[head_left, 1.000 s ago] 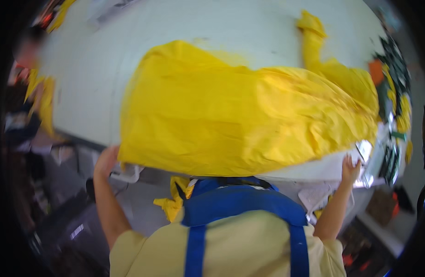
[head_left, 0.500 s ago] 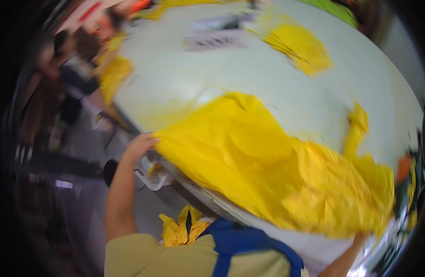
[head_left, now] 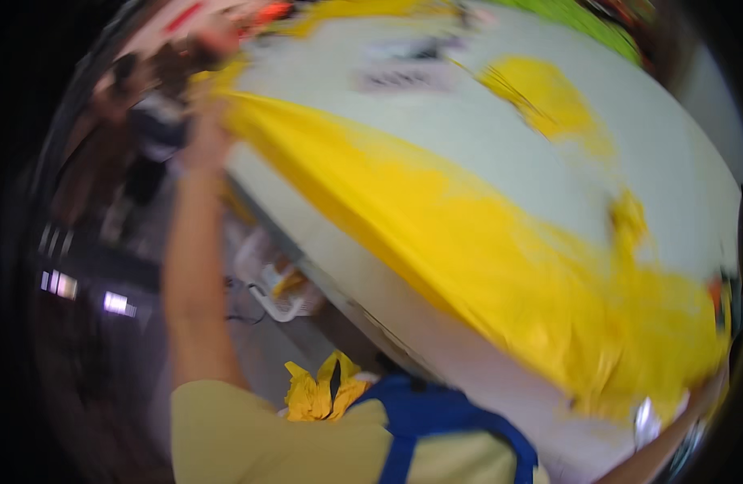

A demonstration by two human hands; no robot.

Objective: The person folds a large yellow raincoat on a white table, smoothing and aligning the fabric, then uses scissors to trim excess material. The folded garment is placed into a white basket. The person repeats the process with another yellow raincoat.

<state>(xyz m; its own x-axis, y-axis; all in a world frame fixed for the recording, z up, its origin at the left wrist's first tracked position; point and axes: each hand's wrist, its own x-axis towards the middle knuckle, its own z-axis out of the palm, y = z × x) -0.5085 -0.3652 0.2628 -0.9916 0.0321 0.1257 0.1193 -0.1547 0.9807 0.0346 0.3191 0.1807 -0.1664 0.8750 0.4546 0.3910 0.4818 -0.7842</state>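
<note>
A large sheet of thin yellow fabric (head_left: 436,250) is stretched slantwise across the pale table (head_left: 331,56). My left hand (head_left: 208,133), arm reaching far out along the table's left edge, is closed on one corner of it; motion smears the fingers. At the lower right, my right hand (head_left: 705,393) grips the sheet's other end, partly hidden by its folds. Between the hands the near edge runs taut, while the right part is crumpled. A narrow twisted yellow piece (head_left: 627,222) rises from the crumpled part.
Another yellow fabric piece (head_left: 549,97) and a blurred printed sheet (head_left: 408,74) lie farther back on the table. Green fabric (head_left: 581,24) is at the far edge. A white basket (head_left: 286,306) stands below the left edge. Another person (head_left: 157,121) is at the far left.
My left hand has moved away from me along the table edge, pulling the yellow fabric's corner out into a long taut line. My right hand has shifted slightly right and up.
</note>
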